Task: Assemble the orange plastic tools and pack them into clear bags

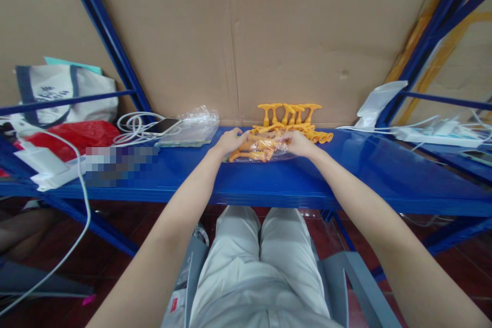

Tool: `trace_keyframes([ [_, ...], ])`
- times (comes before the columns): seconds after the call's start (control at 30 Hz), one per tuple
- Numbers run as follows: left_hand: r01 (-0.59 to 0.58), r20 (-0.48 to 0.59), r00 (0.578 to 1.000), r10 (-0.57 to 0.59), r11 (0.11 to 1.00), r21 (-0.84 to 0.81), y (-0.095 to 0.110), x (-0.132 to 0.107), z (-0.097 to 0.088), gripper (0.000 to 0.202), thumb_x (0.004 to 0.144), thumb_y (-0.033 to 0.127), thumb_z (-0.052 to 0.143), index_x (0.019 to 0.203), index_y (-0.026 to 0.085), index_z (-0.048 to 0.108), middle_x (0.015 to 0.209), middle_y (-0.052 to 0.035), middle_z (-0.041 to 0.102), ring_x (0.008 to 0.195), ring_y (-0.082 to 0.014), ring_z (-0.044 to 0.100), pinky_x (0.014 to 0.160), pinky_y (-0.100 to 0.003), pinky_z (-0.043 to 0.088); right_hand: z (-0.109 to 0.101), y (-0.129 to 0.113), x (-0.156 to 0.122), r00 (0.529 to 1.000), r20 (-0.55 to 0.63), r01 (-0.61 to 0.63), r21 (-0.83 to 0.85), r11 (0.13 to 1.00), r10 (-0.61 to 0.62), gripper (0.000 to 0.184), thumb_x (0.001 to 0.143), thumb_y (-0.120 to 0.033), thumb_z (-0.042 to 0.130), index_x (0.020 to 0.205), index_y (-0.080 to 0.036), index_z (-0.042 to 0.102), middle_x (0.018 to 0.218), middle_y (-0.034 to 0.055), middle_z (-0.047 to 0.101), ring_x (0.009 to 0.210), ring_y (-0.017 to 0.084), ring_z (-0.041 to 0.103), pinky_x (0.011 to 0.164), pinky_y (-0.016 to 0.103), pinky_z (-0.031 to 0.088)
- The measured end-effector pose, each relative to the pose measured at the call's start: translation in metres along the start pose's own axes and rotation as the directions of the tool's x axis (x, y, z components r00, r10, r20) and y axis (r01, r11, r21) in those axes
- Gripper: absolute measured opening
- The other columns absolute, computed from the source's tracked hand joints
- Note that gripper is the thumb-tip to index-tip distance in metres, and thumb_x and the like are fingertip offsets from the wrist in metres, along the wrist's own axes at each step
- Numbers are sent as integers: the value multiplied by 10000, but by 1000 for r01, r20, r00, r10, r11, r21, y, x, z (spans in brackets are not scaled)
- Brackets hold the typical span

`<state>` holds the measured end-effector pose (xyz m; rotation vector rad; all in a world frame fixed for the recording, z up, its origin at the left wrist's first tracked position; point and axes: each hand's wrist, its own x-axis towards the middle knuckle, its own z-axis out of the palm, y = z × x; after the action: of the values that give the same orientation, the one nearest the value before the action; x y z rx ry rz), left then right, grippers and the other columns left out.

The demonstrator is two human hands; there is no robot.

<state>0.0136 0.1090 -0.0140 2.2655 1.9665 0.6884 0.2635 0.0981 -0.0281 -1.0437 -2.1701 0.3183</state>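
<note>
A clear plastic bag (258,149) filled with orange plastic pieces lies on the blue metal shelf (346,164) straight ahead. My left hand (229,141) grips the bag's left end, fingers curled on it. My right hand (298,142) grips the right end the same way. Just behind the bag, more orange T-shaped pieces (290,118) lie and stand in a loose pile against the cardboard backing.
Left of the bag lie a heap of empty clear bags (194,125), a phone (166,125) and a coiled white cable (132,125). Farther left are a red bag (73,136) and a white tote (63,93). A power strip (436,136) with cables sits right.
</note>
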Motion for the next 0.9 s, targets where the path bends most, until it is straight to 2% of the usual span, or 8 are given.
trace_keyframes([
  [0.1,-1,5,1000,1,1000,-11,0,0,0,535,994,548,360,1217,160,652,1234,-122,717,1167,-266,654,940,-299,484,2,-1,1,998,-47,-31,126,992,37,124,746,-151,700,822,-176,794,889,54,784,906,242,721,864,362,551],
  [0.2,-5,4,1000,5,1000,-20,0,1,0,552,1002,553,324,1187,159,665,1232,-128,718,1192,-271,642,947,-300,475,3,-3,1,990,-73,-98,274,957,122,227,725,-84,652,873,-186,791,990,55,786,975,222,718,931,364,546],
  [0.37,-15,4,1000,15,1000,-22,1,1,-1,579,1002,577,297,1167,167,671,1249,-123,712,1222,-269,627,965,-296,463,-1,-9,-2,979,-13,-168,506,846,202,299,694,-68,618,898,-211,784,1110,54,768,1046,210,706,965,373,553],
  [0.5,-40,34,999,41,999,-25,1,0,-2,611,966,637,347,1210,167,651,1230,-123,719,1172,-280,653,942,-310,481,-3,-10,-5,970,80,-230,598,768,229,290,641,-57,658,862,-204,775,1114,59,763,1042,205,706,979,375,547],
  [0.63,-44,71,996,45,999,-17,0,-1,-2,608,913,641,473,1278,176,616,1244,-113,713,1163,-279,659,928,-306,495,0,-8,-4,970,89,-235,593,770,228,289,616,-32,674,838,-194,765,1066,53,768,1022,194,702,993,375,534],
  [0.73,-57,88,995,56,998,16,2,-2,-1,606,898,625,508,1302,182,600,1246,-113,711,1145,-278,668,920,-307,504,3,-7,-1,974,38,-207,546,812,222,266,650,-39,649,844,-188,753,1026,49,769,967,182,700,945,370,549],
  [0.83,-82,89,993,75,994,76,4,-4,-1,614,874,638,536,1296,197,604,1239,-113,713,1149,-296,666,913,-318,510,5,-4,3,970,-70,-185,415,891,234,178,701,-70,624,810,-169,723,912,44,762,855,169,689,859,349,557],
  [0.9,-93,90,992,84,991,97,5,-4,0,614,873,642,534,1293,200,607,1240,-118,711,1159,-307,661,915,-327,510,3,-3,5,959,-152,-196,255,947,239,83,725,-97,632,734,-159,688,801,33,736,771,159,663,802,320,541],
])
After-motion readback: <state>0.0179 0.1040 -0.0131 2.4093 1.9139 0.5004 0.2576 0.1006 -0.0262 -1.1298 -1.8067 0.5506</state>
